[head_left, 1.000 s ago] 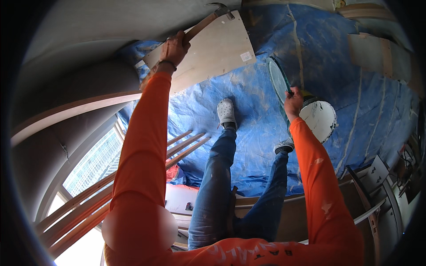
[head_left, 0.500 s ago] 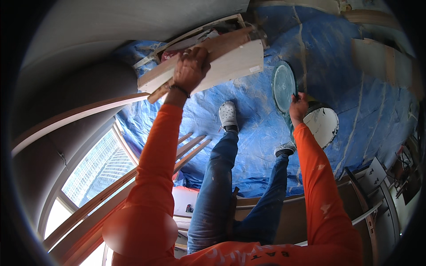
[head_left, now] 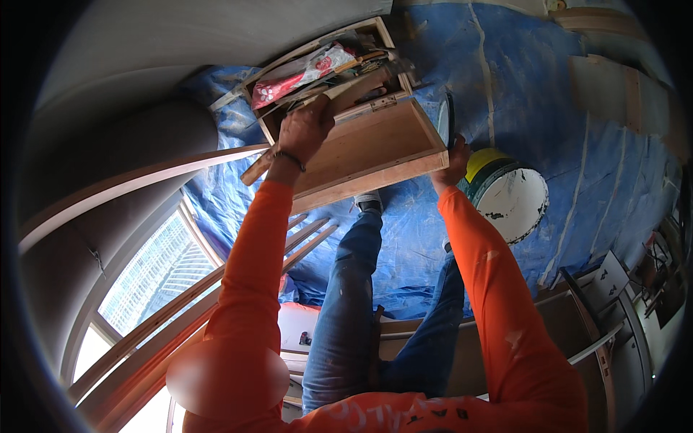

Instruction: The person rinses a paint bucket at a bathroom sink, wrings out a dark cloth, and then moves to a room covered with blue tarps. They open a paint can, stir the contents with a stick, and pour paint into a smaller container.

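My left hand (head_left: 307,130) is closed around a long wooden-handled tool (head_left: 258,167), held across the hinged wooden box. Its dark far end is blurred, so I cannot tell the exact kind. The box (head_left: 379,32) stands open, its lid (head_left: 361,148) folded toward me. Inside lie a red and white plastic bag (head_left: 307,72) and several tools. My right hand (head_left: 455,162) grips a round bucket lid (head_left: 442,119), turned almost edge-on. Those fingers are at the box lid's right corner; whether they touch it I cannot tell. Beside them is a yellow and green bucket (head_left: 516,202) with a pale inside.
Crumpled blue sheeting (head_left: 534,86) covers the floor. Long wooden strips (head_left: 166,310) lean at the left near a window (head_left: 162,274). A curved board (head_left: 130,184) reaches toward the box. Shelving parts (head_left: 606,317) stand at the lower right.
The wooden box's lid has swung open toward me, uncovering the contents. My right hand has moved left with the bucket lid, which has turned edge-on. My left hand still holds the wooden-handled tool.
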